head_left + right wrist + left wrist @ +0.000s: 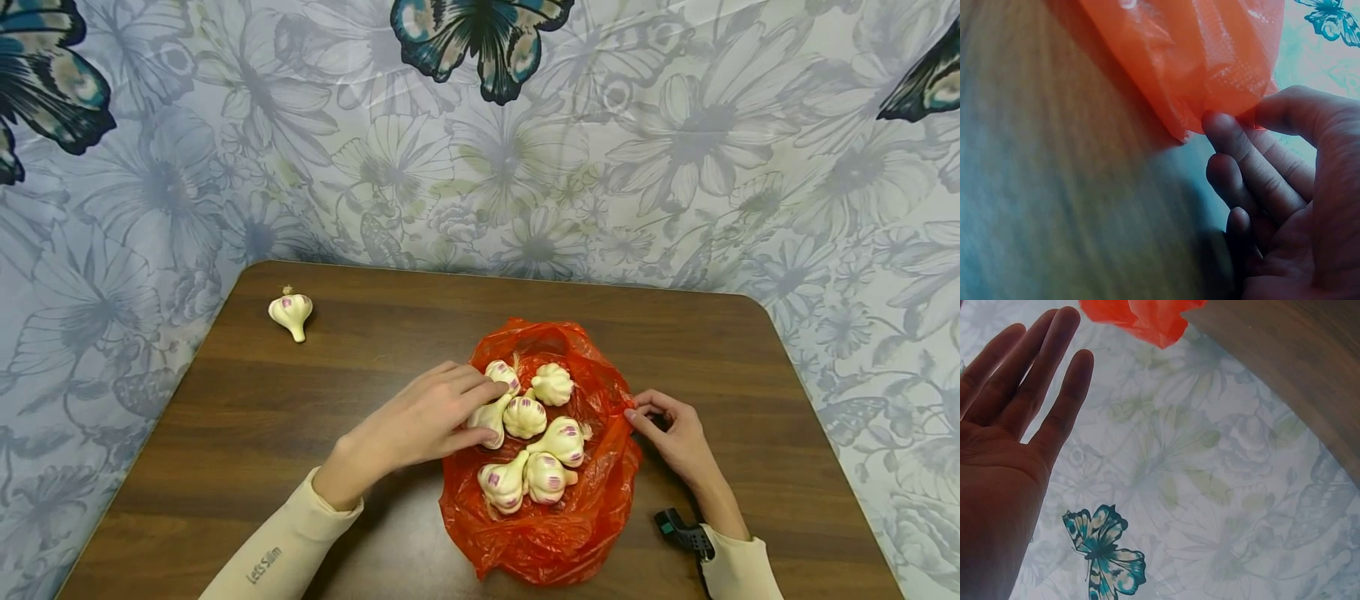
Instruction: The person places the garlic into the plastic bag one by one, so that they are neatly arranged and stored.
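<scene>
A red plastic bag (570,542) lies spread with its mouth open on the table, and several garlic bulbs (546,477) rest inside it. From the left side my left hand (427,412) reaches over the rim, its fingers and thumb on either side of a garlic bulb (489,422) that they partly cover. The left wrist view shows that hand's fingers extended, with no bulb visible against them. At the bag's right edge my right hand (671,429) pinches the plastic between thumb and fingers; the right wrist view shows this pinch on the red bag (1210,56) closely.
A single garlic bulb (291,312) lies at the far left of the brown wooden table (360,333). Behind the table hangs a floral backdrop (525,183) with butterflies. A black device (684,533) is strapped on the right wrist.
</scene>
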Demonstrator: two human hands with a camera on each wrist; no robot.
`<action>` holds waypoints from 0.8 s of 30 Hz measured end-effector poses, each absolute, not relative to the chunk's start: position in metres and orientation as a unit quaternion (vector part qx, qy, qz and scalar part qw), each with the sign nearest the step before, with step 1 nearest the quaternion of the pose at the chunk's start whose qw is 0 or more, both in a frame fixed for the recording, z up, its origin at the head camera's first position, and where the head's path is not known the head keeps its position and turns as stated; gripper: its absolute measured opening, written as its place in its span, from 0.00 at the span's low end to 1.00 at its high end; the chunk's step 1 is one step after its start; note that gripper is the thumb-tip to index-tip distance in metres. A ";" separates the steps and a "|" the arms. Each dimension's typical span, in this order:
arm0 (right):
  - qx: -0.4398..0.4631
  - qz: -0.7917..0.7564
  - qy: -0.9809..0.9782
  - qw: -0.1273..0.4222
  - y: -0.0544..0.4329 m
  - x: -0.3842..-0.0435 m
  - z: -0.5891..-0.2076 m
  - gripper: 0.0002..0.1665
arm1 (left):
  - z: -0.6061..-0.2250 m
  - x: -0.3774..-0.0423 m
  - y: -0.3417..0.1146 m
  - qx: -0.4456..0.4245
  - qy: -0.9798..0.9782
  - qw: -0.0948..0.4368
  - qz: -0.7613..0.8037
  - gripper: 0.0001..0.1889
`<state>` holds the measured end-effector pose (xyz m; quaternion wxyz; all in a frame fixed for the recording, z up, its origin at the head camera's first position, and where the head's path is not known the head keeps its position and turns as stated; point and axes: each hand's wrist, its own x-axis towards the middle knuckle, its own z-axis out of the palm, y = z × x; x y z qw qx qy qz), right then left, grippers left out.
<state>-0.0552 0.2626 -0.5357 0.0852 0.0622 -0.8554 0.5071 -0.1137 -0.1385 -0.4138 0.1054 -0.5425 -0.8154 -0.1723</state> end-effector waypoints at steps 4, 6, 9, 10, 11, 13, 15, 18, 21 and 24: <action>0.066 0.510 -0.853 0.085 0.262 -0.056 -0.534 0.02 | -0.413 -0.118 -0.140 -0.543 -0.812 0.112 -0.184 0.24; 0.066 0.514 -0.851 0.083 0.262 -0.056 -0.533 0.02 | -0.412 -0.121 -0.143 -0.539 -0.812 0.118 -0.188 0.23; 0.064 0.516 -0.850 0.080 0.263 -0.057 -0.533 0.02 | -0.409 -0.128 -0.152 -0.525 -0.819 0.138 -0.186 0.21; 0.064 0.515 -0.851 0.079 0.263 -0.057 -0.533 0.02 | -0.407 -0.130 -0.156 -0.520 -0.821 0.146 -0.185 0.21; 0.066 0.513 -0.852 0.078 0.264 -0.057 -0.533 0.02 | -0.405 -0.132 -0.160 -0.513 -0.824 0.153 -0.184 0.20; 0.067 0.510 -0.854 0.078 0.265 -0.058 -0.534 0.02 | -0.402 -0.136 -0.168 -0.503 -0.828 0.164 -0.185 0.20; 0.066 0.508 -0.855 0.076 0.266 -0.059 -0.534 0.02 | -0.399 -0.138 -0.174 -0.496 -0.830 0.170 -0.189 0.21; 0.057 0.508 -0.856 0.074 0.267 -0.059 -0.535 0.02 | -0.397 -0.142 -0.181 -0.489 -0.833 0.175 -0.189 0.22; 0.050 0.511 -0.855 0.073 0.267 -0.059 -0.535 0.03 | -0.396 -0.145 -0.186 -0.482 -0.837 0.180 -0.185 0.22; 0.049 0.512 -0.854 0.075 0.267 -0.059 -0.536 0.03 | -0.396 -0.148 -0.190 -0.473 -0.842 0.185 -0.181 0.21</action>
